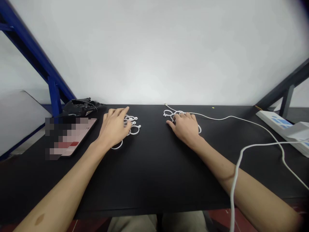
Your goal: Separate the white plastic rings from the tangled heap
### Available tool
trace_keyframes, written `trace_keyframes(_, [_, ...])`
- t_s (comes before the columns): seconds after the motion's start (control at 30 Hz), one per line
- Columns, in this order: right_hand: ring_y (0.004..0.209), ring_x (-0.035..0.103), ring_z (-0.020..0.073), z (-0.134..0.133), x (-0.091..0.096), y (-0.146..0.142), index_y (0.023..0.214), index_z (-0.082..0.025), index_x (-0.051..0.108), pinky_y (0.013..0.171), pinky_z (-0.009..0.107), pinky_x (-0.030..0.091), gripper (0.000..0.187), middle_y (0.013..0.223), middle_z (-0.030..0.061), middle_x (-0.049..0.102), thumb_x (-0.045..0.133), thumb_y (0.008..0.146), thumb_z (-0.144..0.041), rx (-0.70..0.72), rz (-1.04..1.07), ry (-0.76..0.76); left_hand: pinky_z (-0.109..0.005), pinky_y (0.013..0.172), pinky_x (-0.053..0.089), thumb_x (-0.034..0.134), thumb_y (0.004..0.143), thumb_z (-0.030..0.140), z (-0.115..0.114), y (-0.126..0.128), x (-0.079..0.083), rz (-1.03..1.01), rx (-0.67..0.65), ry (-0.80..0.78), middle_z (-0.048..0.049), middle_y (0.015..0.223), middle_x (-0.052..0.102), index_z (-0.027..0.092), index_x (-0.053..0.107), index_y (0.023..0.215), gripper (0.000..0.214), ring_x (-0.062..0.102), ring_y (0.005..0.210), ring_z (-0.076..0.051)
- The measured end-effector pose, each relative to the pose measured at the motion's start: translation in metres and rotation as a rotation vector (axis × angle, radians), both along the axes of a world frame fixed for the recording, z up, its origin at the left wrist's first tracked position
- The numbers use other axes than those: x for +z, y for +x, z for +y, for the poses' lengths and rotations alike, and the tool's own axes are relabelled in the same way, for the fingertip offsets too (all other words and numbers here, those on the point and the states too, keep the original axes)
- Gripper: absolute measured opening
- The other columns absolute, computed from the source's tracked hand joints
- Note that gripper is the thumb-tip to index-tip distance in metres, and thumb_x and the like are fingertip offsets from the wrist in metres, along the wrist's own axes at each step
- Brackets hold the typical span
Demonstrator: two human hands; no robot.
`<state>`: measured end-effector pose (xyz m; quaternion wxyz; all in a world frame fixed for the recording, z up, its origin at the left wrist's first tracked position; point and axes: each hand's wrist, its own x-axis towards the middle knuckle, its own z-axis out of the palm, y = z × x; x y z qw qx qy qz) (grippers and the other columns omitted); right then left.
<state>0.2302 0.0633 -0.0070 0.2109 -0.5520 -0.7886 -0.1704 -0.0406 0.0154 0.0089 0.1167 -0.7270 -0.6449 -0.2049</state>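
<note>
My left hand [113, 127] lies palm down on the black table [149, 167], fingers stretched out over a cluster of small white plastic rings [134, 125]; one ring shows at its wrist side. My right hand [184, 127] also rests palm down, fingers flat and slightly curled over a second group of white rings [169, 113] near the table's back edge. Neither hand lifts anything. A white cable [241, 121] runs from by the right hand's rings toward the right and crosses my right forearm.
A phone or tablet [72, 137] with a blurred screen lies left of my left hand. A crumpled black bag [80, 106] sits at the back left. A white power strip [282, 127] lies at the right edge. Blue frame bars stand left, a dark bar right.
</note>
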Motion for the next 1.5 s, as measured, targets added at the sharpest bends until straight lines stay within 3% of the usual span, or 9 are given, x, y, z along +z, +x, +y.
trace_keyframes(0.2, [0.083,0.057,0.0274,-0.010,0.009,-0.004,0.090,-0.016,0.066,0.077,0.043,0.044,0.022,0.085,0.0156,0.069,0.045,0.094,-0.019,0.101,-0.066,-0.017,-0.051,0.096,0.040,0.041,0.090,0.034,0.000,0.001,0.000,-0.052,-0.002,0.004,-0.0119,0.133,0.057,0.017,0.050,0.136,0.050,0.046,0.119,-0.035])
trace_keyframes(0.37, [0.095,0.058,0.0259,-0.026,0.014,-0.014,0.115,-0.016,0.058,0.077,0.038,0.050,0.025,0.105,0.0129,0.068,0.043,0.095,-0.015,0.388,0.118,-0.126,-0.049,0.095,0.040,0.043,0.091,0.037,0.001,0.002,-0.002,-0.063,-0.014,0.028,-0.0108,0.126,0.061,0.018,0.054,0.131,0.045,0.048,0.116,-0.034])
trace_keyframes(0.57, [0.095,0.060,0.0226,-0.033,0.012,-0.022,0.114,-0.014,0.060,0.085,0.038,0.051,0.025,0.101,0.0108,0.067,0.043,0.097,-0.016,0.552,0.269,-0.172,-0.049,0.094,0.040,0.044,0.092,0.037,0.002,0.002,-0.001,-0.092,-0.014,0.048,-0.0102,0.122,0.064,0.017,0.058,0.124,0.040,0.049,0.113,-0.033])
trace_keyframes(0.77, [0.098,0.063,0.0207,-0.033,0.012,-0.022,0.121,-0.018,0.057,0.086,0.036,0.052,0.027,0.106,0.0098,0.068,0.044,0.097,-0.018,0.551,0.390,-0.210,-0.047,0.093,0.040,0.044,0.092,0.036,0.000,0.004,0.002,-0.124,-0.057,0.042,-0.0076,0.115,0.067,0.020,0.061,0.117,0.034,0.050,0.110,-0.031])
trace_keyframes(0.93, [0.087,0.066,0.0183,-0.033,0.013,-0.022,0.101,-0.019,0.061,0.078,0.032,0.052,0.013,0.097,0.0065,0.071,0.049,0.096,-0.021,0.573,0.450,-0.198,-0.047,0.092,0.040,0.044,0.092,0.034,-0.001,0.005,0.002,-0.129,-0.095,0.055,-0.0065,0.113,0.068,0.021,0.063,0.112,0.030,0.051,0.109,-0.030])
trace_keyframes(1.07, [0.086,0.065,0.0169,-0.036,0.013,-0.024,0.097,-0.018,0.059,0.076,0.030,0.051,0.012,0.094,0.0056,0.070,0.047,0.096,-0.018,0.619,0.404,-0.242,-0.047,0.093,0.041,0.045,0.093,0.032,-0.004,0.009,0.004,-0.139,-0.130,0.059,-0.0058,0.112,0.069,0.021,0.063,0.111,0.027,0.052,0.108,-0.029])
trace_keyframes(1.3, [0.085,0.065,0.0162,-0.041,0.007,-0.033,0.099,-0.020,0.060,0.076,0.029,0.051,0.014,0.094,0.0051,0.069,0.047,0.097,-0.019,0.673,0.401,-0.270,-0.042,0.096,0.042,0.059,0.088,0.046,-0.017,0.031,0.007,-0.145,-0.467,-0.030,-0.0055,0.115,0.066,0.021,0.059,0.120,0.041,0.051,0.108,-0.025])
trace_keyframes(1.37, [0.087,0.065,0.0158,-0.041,0.006,-0.034,0.101,-0.021,0.061,0.078,0.029,0.052,0.013,0.098,0.0045,0.070,0.049,0.097,-0.021,0.675,0.418,-0.267,-0.042,0.095,0.043,0.059,0.088,0.042,-0.018,0.036,0.005,-0.095,-0.530,-0.060,-0.0054,0.113,0.065,0.020,0.058,0.119,0.038,0.052,0.105,-0.024])
trace_keyframes(1.5, [0.098,0.061,0.0215,-0.033,0.007,-0.032,0.117,-0.018,0.058,0.087,0.035,0.049,0.025,0.105,0.0093,0.067,0.053,0.095,-0.029,0.538,0.318,-0.180,-0.041,0.089,0.044,0.051,0.093,0.028,-0.014,0.033,0.003,-0.053,-0.451,0.007,-0.0069,0.106,0.066,0.018,0.062,0.113,0.024,0.053,0.099,-0.024])
